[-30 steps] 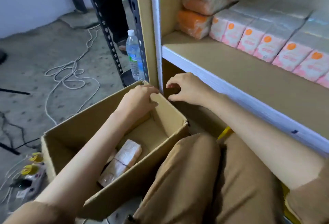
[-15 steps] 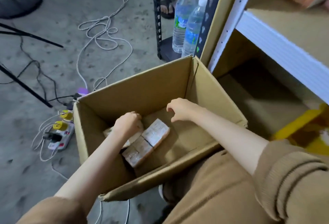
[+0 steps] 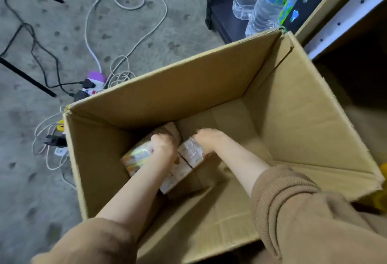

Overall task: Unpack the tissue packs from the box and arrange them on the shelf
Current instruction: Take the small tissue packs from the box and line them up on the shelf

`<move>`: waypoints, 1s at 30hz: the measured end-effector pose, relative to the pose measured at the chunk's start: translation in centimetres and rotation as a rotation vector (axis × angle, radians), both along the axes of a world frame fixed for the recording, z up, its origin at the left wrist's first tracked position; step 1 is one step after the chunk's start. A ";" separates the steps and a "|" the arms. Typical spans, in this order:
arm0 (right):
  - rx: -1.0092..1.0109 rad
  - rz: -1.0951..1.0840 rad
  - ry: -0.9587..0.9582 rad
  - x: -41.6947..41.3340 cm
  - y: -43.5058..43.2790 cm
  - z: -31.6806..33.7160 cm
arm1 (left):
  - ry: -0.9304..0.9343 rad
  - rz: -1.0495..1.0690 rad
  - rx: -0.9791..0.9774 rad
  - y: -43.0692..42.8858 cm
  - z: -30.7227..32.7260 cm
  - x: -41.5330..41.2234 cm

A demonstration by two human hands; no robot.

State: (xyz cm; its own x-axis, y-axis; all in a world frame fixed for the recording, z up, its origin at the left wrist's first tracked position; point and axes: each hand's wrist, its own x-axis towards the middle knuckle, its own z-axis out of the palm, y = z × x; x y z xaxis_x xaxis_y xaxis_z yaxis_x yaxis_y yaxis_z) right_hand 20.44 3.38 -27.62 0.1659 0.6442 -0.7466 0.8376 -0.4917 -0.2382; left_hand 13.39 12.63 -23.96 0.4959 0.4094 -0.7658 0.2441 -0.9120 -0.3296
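The left grip point(image 3: 165, 148) is curled round 1 of the tissue packs point(image 3: 136, 157) lying on the floor of the box point(image 3: 209, 87) near its left wall. The right grip point(image 3: 209, 140), which hovered above them 0.5 s ago, has dropped and seems, through the blur, to close over the far end of the neighbouring pack. Both hands were at the box rim 1 s ago, so the pick looks made and the lift to the shelf point(image 3: 339, 20), beyond the box's far right corner, remains.
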 end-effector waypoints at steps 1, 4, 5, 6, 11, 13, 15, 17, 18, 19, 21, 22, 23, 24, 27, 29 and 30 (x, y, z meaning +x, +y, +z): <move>-0.005 0.036 -0.002 -0.2 0.2 -0.8 | 0.023 -0.038 0.014 -0.1 -0.7 -0.1; 0.008 0.167 -0.049 -0.8 0.6 -2.4 | 0.035 -0.123 0.101 -0.3 -2.3 -0.5; 0.019 0.204 -0.066 -1.0 0.6 -2.8 | 0.034 -0.131 0.136 -0.4 -2.8 -0.6; 0.031 0.233 -0.079 -1.1 0.5 -3.1 | 0.024 -0.123 0.160 -0.5 -3.2 -0.6; 0.163 0.257 -0.124 -1.4 0.1 -3.9 | -0.046 -0.041 0.197 -0.6 -5.0 -0.9; 0.157 0.235 -0.105 -1.4 0.0 -3.6 | -0.067 -0.002 0.184 -0.6 -5.3 -1.0; 0.104 0.181 -0.073 -1.1 -0.2 -3.2 | -0.091 0.007 0.170 -0.5 -5.2 -1.0; 0.052 0.116 -0.033 -0.5 -0.4 -2.6 | -0.098 -0.003 0.164 -0.4 -4.8 -0.9; 0.027 0.090 -0.016 0.0 -0.6 -2.1 | -0.098 -0.017 0.163 -0.4 -4.5 -0.9; 0.001 0.060 0.004 0.5 -0.8 -1.4 | -0.091 -0.034 0.160 -0.4 -4.2 -0.8; -0.086 -0.035 0.066 1.8 -1.3 0.4 | -0.076 -0.026 0.127 -0.2 -3.6 -0.6; -0.136 -0.103 0.104 2.6 -1.8 1.4 | -0.088 0.007 0.100 -0.1 -3.0 -0.4; -0.184 -0.173 0.134 3.3 -2.4 2.2 | -0.109 0.051 0.073 0.0 -2.4 -0.1; -0.225 -0.236 0.149 4.1 -3.0 3.2 | -0.139 0.108 0.039 0.0 -1.6 0.3; -0.352 -0.368 0.178 6.2 -5.1 6.5 | -0.150 0.309 -0.082 0.6 0.7 1.4; -0.413 -0.440 0.210 7.5 -6.3 8.9 | -0.111 0.497 -0.164 1.4 1.5 2.0; -0.434 -0.472 0.229 8.0 -6.8 10.2 | -0.099 0.588 -0.217 1.8 2.2 2.1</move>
